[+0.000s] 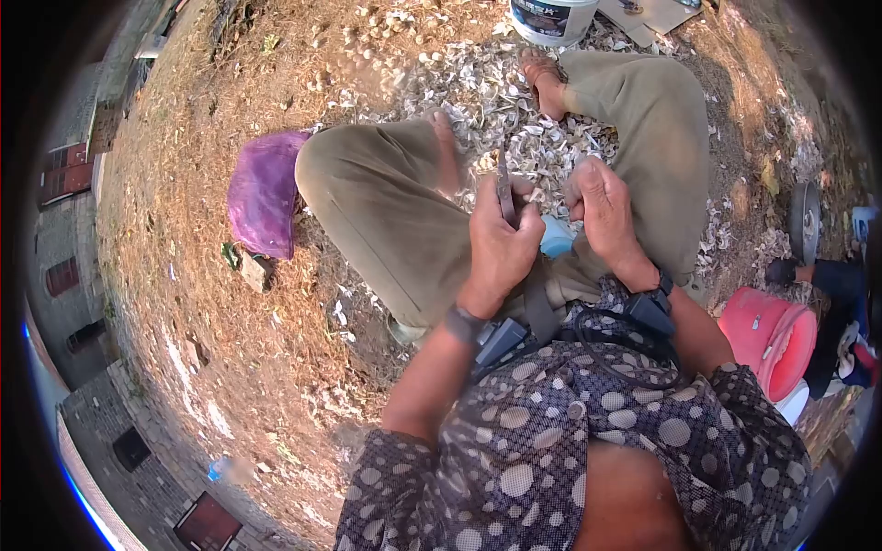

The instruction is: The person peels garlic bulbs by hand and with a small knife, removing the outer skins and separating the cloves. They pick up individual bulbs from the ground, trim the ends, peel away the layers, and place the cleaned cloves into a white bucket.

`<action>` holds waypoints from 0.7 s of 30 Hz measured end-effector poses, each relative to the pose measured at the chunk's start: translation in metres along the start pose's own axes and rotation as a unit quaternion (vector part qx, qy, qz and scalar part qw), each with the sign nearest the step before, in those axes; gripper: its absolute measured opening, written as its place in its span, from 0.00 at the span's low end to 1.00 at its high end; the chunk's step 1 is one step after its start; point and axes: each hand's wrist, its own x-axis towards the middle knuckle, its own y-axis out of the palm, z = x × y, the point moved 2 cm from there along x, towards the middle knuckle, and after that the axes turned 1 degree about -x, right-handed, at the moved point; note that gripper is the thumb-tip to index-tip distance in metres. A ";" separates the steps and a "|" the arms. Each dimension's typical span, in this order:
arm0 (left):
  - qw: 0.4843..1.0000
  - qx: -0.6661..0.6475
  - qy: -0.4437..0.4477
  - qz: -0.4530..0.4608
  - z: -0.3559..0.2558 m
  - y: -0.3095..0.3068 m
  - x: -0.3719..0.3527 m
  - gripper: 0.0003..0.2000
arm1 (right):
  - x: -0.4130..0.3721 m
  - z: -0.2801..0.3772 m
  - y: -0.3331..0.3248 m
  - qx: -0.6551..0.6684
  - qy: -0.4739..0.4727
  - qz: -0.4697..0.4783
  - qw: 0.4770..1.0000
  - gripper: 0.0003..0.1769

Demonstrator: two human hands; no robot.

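My left hand (507, 237) is closed around a narrow dark knife (505, 195), its blade pointing away from me. A small pale piece (538, 196) shows at its fingertips. My right hand (602, 204) is closed a little to the right, thumb pressed against the curled fingers; what it holds, if anything, is hidden. Below and between the hands lies a light blue object (557, 237) in my lap. Whitish, papery husks and trimmings (514, 101), like garlic skins, cover the ground between my bent legs.
Pale round bulbs (367, 41) lie scattered ahead on dry ground. A white bucket (553, 20) stands at the top beside cardboard (648, 16). A purple mesh sack (266, 195) rests by my left knee. A pink bucket (767, 332) and another person's dark-gloved hand (781, 271) are at right.
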 end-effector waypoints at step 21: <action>0.935 -0.085 0.235 -0.252 -0.157 -0.213 0.009 0.10 | 0.040 0.151 -0.088 -0.026 -0.257 -0.124 0.958 0.08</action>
